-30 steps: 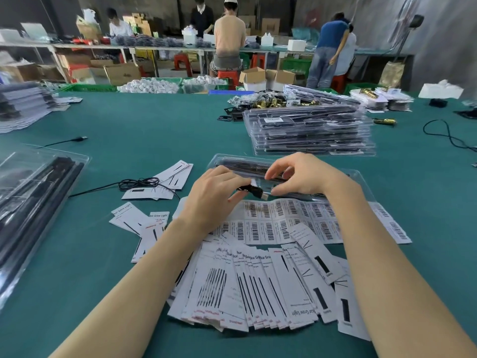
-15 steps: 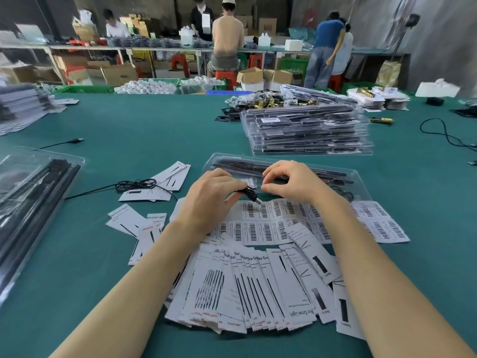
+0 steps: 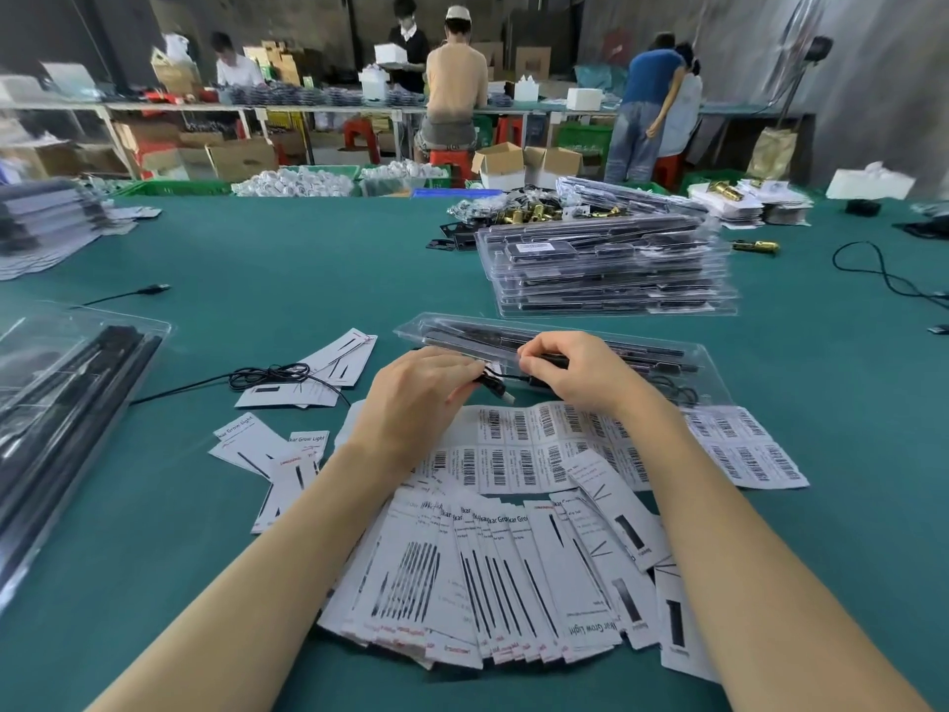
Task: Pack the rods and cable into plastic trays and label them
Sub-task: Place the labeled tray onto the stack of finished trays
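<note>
— Which step is in hand?

— The cable, I judge. The left hand (image 3: 418,398) pinches the plug end of the cable (image 3: 495,389), its grip clamped on it; the right hand (image 3: 575,375) curls round the cable's other part above the open plastic tray (image 3: 711,372), near the counter's (image 3: 308,259) middle. Rods (image 3: 462,334) already lie in that tray.

— And next?

— Tucking the cable into its recess, then a label.

— Counts, left to right?

— One tray of rods (image 3: 67,403) at the left edge, one loose cable (image 3: 269,375) on cards, one fan of cards (image 3: 503,573) at the near edge, two barcode sheets (image 3: 534,447), one stack of packed trays (image 3: 606,269), perhaps eight deep; blur hinders.
</note>
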